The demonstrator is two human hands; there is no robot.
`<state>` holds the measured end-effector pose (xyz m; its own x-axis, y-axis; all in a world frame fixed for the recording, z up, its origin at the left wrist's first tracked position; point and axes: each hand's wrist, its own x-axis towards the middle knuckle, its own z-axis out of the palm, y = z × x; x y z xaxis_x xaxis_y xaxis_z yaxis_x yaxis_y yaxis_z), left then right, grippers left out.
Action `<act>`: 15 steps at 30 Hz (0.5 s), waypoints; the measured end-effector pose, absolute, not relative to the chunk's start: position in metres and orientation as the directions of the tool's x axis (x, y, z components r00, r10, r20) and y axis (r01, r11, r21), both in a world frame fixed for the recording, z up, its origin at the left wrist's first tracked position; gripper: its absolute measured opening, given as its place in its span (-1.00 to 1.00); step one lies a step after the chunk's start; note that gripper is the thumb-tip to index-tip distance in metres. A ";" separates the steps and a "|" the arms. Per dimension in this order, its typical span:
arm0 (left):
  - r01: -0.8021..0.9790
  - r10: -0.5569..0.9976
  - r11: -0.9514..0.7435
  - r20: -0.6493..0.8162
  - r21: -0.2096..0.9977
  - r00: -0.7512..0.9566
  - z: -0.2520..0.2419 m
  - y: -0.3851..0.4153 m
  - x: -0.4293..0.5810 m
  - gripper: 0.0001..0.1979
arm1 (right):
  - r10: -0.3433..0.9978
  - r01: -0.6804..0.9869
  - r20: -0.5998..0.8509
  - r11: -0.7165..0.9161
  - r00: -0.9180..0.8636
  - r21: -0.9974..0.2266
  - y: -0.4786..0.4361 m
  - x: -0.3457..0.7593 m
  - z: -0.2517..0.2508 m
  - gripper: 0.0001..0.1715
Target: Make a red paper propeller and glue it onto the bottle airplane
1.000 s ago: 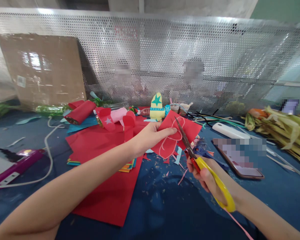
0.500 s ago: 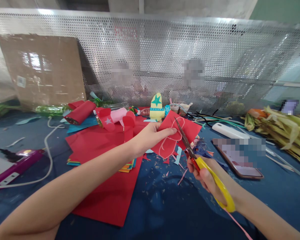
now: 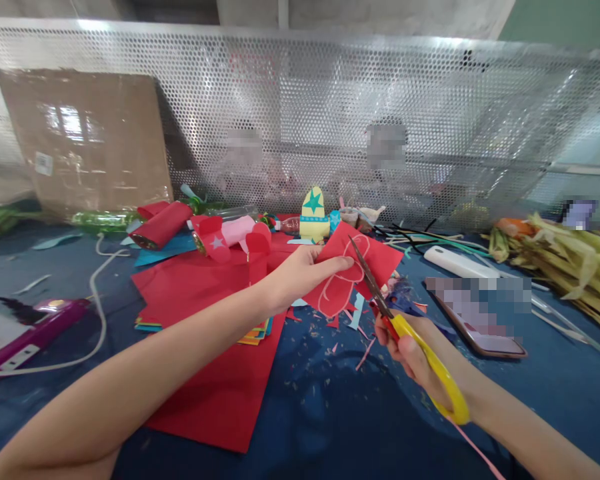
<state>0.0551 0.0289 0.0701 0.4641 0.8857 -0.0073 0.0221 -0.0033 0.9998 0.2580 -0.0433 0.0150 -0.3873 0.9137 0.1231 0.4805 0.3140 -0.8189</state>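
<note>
Between its thumb and fingers, my left hand (image 3: 310, 270) pinches a piece of red paper (image 3: 383, 257) that carries a rounded shape drawn in pale lines. My right hand (image 3: 415, 353) is wrapped round the yellow handles of a pair of scissors (image 3: 380, 293). The blades lie across the paper just right of my left thumb, their tips by the drawn outline. Whether the blades are fully closed is hard to make out. Under my left forearm lie large red paper sheets (image 3: 215, 413), with several coloured sheets beneath.
Paper scraps (image 3: 357, 313) litter the table's middle. A phone (image 3: 475, 320) and a white stick-like device (image 3: 460, 262) lie right, near dried husks (image 3: 570, 260). Red paper rolls (image 3: 163, 225) and a yellow paper piece with a star (image 3: 313, 213) stand behind. A purple power strip (image 3: 40, 330) sits left.
Almost nothing differs. Both hands, the red paper and the scissors keep nearly the same place.
</note>
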 end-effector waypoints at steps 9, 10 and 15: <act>0.032 0.870 -0.040 0.019 0.999 0.492 0.071 0.031 0.054 -0.82 | 0.912 0.471 0.123 0.314 -0.393 -0.825 -0.044 0.258 0.015 -0.26; 0.035 0.868 -0.047 0.023 0.998 0.496 0.071 0.031 0.054 -0.82 | 0.912 0.470 0.119 0.310 -0.393 -0.826 -0.044 0.258 0.015 -0.26; 0.065 0.866 -0.090 0.046 0.994 0.498 0.071 0.033 0.053 -0.81 | 0.906 0.491 0.147 0.346 -0.398 -0.800 -0.043 0.258 0.016 -0.27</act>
